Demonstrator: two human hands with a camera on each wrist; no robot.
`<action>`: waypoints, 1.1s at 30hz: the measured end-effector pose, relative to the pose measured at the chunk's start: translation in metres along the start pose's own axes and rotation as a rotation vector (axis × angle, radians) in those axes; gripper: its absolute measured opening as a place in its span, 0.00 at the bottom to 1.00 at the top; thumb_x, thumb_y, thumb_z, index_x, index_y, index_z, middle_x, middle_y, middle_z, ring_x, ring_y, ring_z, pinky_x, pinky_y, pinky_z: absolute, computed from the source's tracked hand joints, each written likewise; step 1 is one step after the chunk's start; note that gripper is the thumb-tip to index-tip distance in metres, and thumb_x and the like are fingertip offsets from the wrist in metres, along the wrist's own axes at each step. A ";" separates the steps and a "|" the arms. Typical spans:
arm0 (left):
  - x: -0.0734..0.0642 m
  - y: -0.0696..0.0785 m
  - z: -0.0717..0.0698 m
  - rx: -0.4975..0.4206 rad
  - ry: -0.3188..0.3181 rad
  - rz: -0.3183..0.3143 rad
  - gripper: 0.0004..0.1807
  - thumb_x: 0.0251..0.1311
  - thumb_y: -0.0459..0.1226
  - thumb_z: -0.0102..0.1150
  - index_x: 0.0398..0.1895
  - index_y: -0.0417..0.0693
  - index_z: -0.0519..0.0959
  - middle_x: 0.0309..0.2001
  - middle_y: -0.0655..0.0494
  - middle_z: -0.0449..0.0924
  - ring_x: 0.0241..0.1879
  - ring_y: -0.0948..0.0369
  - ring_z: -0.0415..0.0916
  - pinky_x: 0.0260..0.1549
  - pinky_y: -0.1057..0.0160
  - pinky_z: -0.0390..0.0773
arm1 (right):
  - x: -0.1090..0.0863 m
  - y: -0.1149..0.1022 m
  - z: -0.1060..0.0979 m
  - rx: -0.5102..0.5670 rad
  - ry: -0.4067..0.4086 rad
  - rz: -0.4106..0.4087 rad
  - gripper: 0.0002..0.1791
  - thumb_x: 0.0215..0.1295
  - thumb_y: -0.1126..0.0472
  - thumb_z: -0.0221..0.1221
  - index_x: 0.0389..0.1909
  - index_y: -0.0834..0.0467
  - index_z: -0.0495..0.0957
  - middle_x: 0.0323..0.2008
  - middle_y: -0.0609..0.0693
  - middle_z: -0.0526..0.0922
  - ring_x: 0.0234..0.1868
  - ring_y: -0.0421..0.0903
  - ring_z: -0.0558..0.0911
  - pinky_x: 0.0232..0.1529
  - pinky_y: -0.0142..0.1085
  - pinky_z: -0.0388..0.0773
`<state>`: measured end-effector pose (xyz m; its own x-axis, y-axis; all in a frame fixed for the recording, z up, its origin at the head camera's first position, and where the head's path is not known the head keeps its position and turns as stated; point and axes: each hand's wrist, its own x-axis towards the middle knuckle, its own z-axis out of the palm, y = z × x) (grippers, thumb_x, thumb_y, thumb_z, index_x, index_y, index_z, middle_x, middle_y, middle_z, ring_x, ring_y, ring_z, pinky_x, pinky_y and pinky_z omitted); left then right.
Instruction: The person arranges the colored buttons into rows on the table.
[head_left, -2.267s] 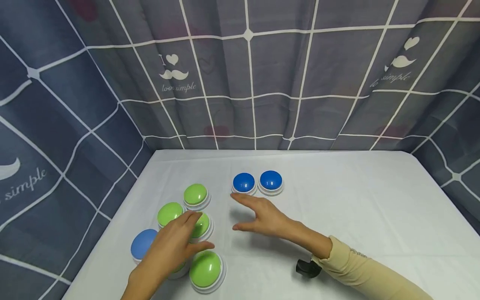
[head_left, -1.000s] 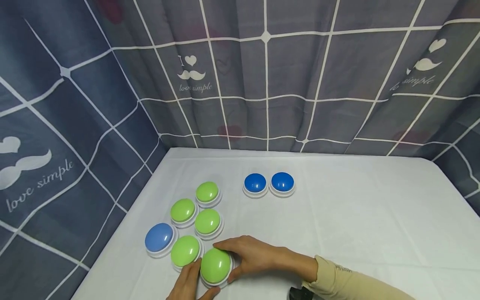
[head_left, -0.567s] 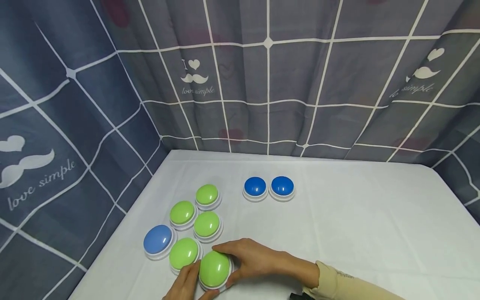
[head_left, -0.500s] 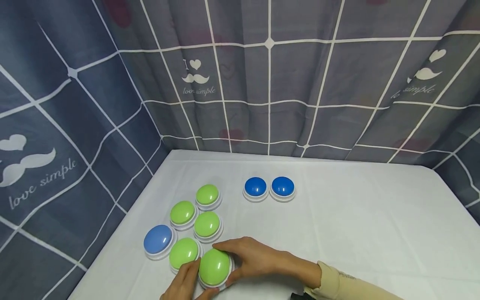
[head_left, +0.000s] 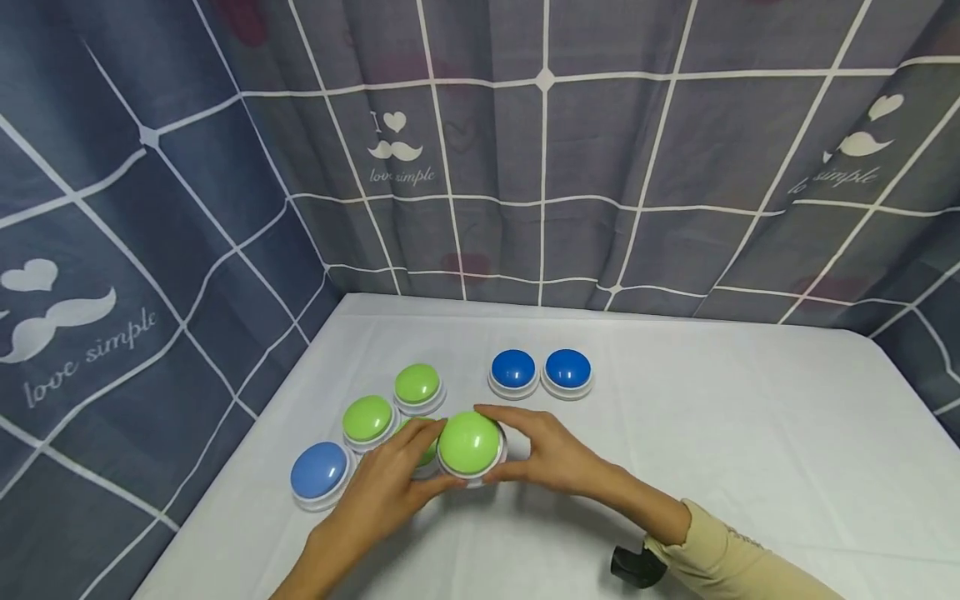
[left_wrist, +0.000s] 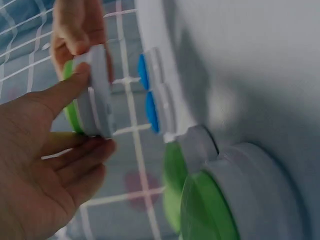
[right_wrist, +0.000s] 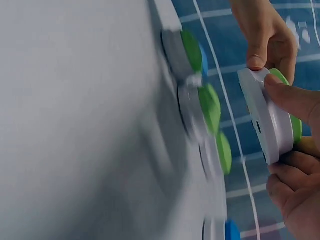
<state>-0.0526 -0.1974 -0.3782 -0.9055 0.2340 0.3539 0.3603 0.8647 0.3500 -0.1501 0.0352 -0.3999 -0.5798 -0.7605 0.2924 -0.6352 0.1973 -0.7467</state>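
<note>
A green dome push button (head_left: 469, 443) with a round white base is held between both hands, lifted off the white tabletop. My left hand (head_left: 386, 483) grips its left rim, thumb at the near side and fingers at the far side. From the right, my right hand (head_left: 555, 450) pinches the opposite rim. Both wrist views show the raised button (right_wrist: 272, 117) apart from the table, its dome facing away from the tabletop. Behind the left hand, one green button (head_left: 427, 457) on the table is partly covered. Another that stood nearer the front is hidden by that hand.
Two green buttons (head_left: 367, 418) stand left of the hands, with a lighter blue button (head_left: 319, 471) at the far left. Two dark blue buttons (head_left: 513, 368) sit side by side behind. Gridded curtains (head_left: 585, 150) surround the white table (head_left: 712, 417). A black object (head_left: 637, 567) is by the right sleeve.
Both hands first came to the nearest green button and took hold of its sides. Since half a second ago they have raised it and carried it forward and slightly right.
</note>
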 end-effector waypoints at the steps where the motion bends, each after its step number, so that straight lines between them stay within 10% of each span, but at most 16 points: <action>1: 0.010 -0.001 0.003 -0.010 -0.026 0.010 0.38 0.46 0.53 0.76 0.61 0.49 0.77 0.53 0.59 0.79 0.50 0.61 0.79 0.45 0.57 0.81 | -0.001 0.004 -0.005 -0.019 0.027 0.010 0.45 0.49 0.51 0.76 0.69 0.54 0.70 0.65 0.45 0.74 0.67 0.45 0.71 0.65 0.48 0.68; 18: 0.176 0.031 0.093 -0.051 -0.322 0.251 0.38 0.54 0.57 0.70 0.65 0.49 0.74 0.55 0.58 0.76 0.53 0.64 0.76 0.50 0.66 0.76 | -0.057 0.082 -0.111 -0.152 0.240 0.231 0.43 0.54 0.52 0.74 0.68 0.61 0.69 0.65 0.59 0.73 0.66 0.63 0.70 0.62 0.53 0.69; 33: 0.237 0.048 0.151 0.048 -0.473 0.363 0.36 0.55 0.59 0.67 0.64 0.51 0.76 0.55 0.61 0.77 0.50 0.69 0.73 0.48 0.71 0.73 | -0.082 0.122 -0.140 -0.256 0.225 0.346 0.44 0.56 0.50 0.73 0.68 0.67 0.67 0.65 0.66 0.71 0.63 0.68 0.71 0.60 0.57 0.70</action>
<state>-0.2839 -0.0337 -0.4082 -0.7319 0.6812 0.0155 0.6648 0.7089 0.2356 -0.2518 0.2087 -0.4314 -0.8573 -0.4762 0.1957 -0.4742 0.5824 -0.6602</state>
